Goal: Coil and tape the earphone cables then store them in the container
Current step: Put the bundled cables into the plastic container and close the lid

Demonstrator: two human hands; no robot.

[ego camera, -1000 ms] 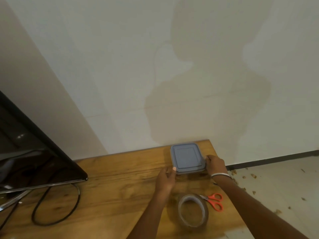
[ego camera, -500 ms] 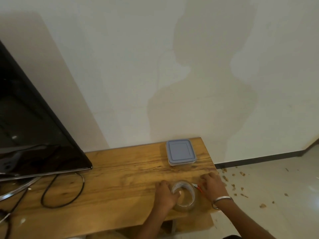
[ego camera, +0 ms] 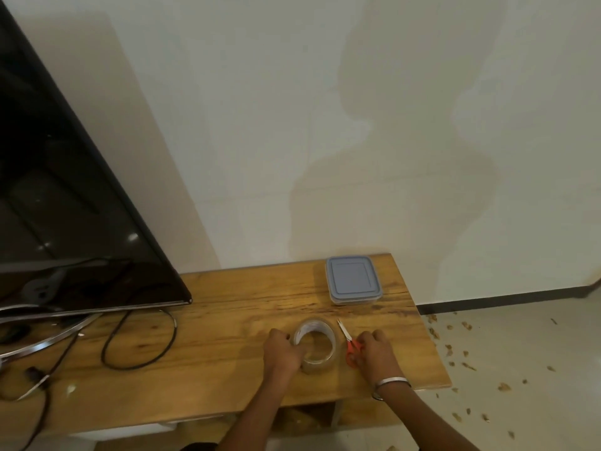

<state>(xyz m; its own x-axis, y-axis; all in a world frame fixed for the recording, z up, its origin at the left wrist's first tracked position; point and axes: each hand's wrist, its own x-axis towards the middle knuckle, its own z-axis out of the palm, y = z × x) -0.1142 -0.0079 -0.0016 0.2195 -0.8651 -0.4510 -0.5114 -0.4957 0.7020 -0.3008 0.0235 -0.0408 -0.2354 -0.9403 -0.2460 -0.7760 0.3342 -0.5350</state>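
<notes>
A clear container with a grey-blue lid (ego camera: pixel 353 284) stands closed near the back right of the wooden table (ego camera: pixel 221 346). In front of it lies a roll of brown tape (ego camera: pixel 317 346). My left hand (ego camera: pixel 283 350) grips the roll's left side, thumb inside the ring. Red-handled scissors (ego camera: pixel 348 343) lie just right of the roll, blades pointing away from me. My right hand (ego camera: pixel 377 353) has its fingers curled round the scissor handles. No earphone cable is visible outside the container.
A large black TV screen (ego camera: pixel 65 196) stands at the left on metal legs (ego camera: pixel 42 343). A black cable loop (ego camera: pixel 140 346) lies on the table beside it. The table's right edge drops to a floor strewn with small debris (ego camera: pixel 461 356).
Both hands left the container's sides and came back toward me. The left now grips the tape roll and the right holds the scissors. The view has widened and shifted left.
</notes>
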